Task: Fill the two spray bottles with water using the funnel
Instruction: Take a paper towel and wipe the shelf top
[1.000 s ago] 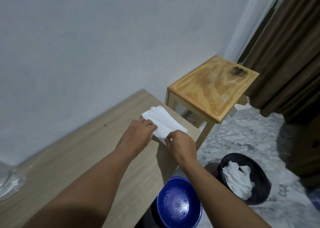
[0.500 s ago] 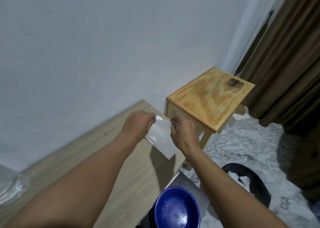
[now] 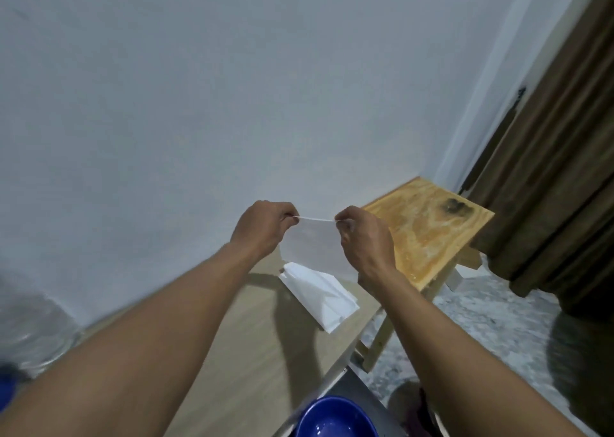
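A pale worktop (image 3: pixel 252 353) runs along the wall, with a wooden stool (image 3: pixel 432 234) past its far end and a blue bowl (image 3: pixel 332 418) below its near edge. A stack of tissues (image 3: pixel 319 293) lies on it. Just above hangs one sheet (image 3: pixel 312 244), its top edge stretched left to right between the left hand (image 3: pixel 262 227) and right hand (image 3: pixel 365 237), whose fingers (image 3: pixel 287 216) each pinch a corner. No spray bottle or funnel shows. A blurred clear thing (image 3: pixel 36 330) at the far left, nearer the left hand, cannot be identified.

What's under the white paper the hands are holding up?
A pile of white tissues lies on the wooden table below the sheet, which the left hand and right hand pinch at its top corners. The sheet hides a bit of the pile's far end.
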The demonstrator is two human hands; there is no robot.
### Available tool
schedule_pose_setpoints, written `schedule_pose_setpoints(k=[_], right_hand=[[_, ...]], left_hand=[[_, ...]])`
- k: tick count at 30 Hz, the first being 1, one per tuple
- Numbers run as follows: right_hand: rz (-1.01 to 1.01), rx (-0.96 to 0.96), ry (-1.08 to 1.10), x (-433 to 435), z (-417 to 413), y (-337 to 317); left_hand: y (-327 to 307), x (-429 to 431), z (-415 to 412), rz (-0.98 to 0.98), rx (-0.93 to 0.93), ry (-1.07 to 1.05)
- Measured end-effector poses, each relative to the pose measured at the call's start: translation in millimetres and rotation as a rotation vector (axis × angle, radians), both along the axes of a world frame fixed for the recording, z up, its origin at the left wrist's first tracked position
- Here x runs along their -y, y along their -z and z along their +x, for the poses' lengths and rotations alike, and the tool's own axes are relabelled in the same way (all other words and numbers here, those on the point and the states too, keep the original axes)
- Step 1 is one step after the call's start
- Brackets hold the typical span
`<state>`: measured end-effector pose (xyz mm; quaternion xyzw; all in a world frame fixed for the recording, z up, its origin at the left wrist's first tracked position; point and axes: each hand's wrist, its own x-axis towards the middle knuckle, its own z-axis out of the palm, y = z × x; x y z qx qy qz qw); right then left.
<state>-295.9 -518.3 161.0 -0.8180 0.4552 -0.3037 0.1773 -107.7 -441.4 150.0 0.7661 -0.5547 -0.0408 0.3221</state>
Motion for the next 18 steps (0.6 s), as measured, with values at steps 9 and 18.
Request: schedule_pose_setpoints(k=[9, 18], right_hand=[[0.091, 0.025, -0.134, -66.5, 35.6, -28.5], [0.163, -0.009, -0.421, -218.0, 89.6, -20.7]], left_hand=[[-23.9, -114.9, 23.3, -0.064, -0.127, -0.138], [-5.0, -312.2, 40.9, -0.081, -0.153, -0.35]])
